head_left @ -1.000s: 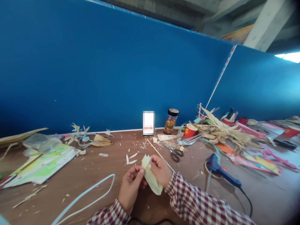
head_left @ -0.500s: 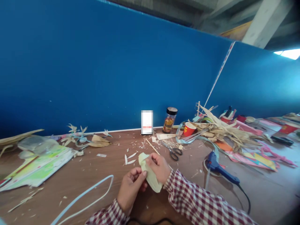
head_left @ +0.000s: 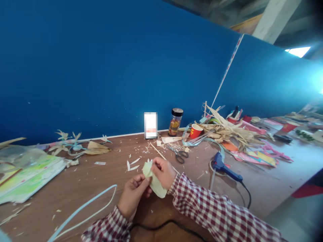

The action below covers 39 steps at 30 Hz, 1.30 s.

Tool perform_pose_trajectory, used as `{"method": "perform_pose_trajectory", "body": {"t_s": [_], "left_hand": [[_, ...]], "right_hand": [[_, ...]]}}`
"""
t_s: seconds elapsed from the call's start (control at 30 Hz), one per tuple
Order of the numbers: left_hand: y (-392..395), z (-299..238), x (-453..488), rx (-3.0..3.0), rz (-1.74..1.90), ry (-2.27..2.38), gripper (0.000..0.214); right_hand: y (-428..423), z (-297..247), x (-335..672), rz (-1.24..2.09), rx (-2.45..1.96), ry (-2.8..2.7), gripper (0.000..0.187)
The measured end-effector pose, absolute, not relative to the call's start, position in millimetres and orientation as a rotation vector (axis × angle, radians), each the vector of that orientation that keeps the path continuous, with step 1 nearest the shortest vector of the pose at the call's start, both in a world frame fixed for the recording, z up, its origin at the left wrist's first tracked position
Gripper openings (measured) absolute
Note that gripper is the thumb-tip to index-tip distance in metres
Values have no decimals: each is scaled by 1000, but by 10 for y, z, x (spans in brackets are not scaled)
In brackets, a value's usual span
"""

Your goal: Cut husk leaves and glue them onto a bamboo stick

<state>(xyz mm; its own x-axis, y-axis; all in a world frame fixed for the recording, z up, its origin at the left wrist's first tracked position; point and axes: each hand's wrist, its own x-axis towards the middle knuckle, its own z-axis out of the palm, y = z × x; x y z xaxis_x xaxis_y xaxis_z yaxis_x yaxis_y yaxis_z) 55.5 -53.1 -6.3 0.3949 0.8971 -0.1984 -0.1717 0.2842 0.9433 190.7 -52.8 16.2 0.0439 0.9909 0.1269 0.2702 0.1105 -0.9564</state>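
Between my two hands is a pale yellow-green piece of corn husk (head_left: 158, 187), thin and slightly crumpled, held above the table. My left hand (head_left: 133, 194) pinches its left edge between thumb and fingers. From the right, my right hand (head_left: 164, 172) grips its upper part, with the fingertips curled in against it. The husk's lower end hangs loose below the right hand. Several narrow white petal-shaped pieces (head_left: 134, 168) lie just beyond the left hand. A thin stick (head_left: 158, 151) lies behind the right hand, near black-handled scissors (head_left: 181, 156).
A blue glue gun (head_left: 224, 168) with a black cord lies at right. Behind stand a red paper cup (head_left: 195, 131), a lidded jar (head_left: 176, 122) and a heap of dried husks (head_left: 222, 129). Left are a green-white painted sheet (head_left: 37, 174) and a pale blue loop (head_left: 88, 205). Scraps litter the table.
The view has turned slightly right and down, so everything sits further left and higher in the picture. Both hands keep their hold on the husk, with barely any shift of the fingers.
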Motion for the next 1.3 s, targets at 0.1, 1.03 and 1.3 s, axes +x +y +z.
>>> {"method": "perform_pose_trajectory", "body": {"t_s": [0.1, 1.03, 1.3], "left_hand": [[-544, -88, 558, 1018, 882, 863, 22], [-417, -65, 448, 887, 1222, 951, 23], [-390, -39, 478, 787, 1334, 1005, 23]], "right_hand": [[-554, 208, 1920, 893, -1338, -1438, 16], [-635, 96, 1851, 1034, -1423, -1695, 25], [-827, 203, 2033, 959, -1543, -1879, 19]]}}
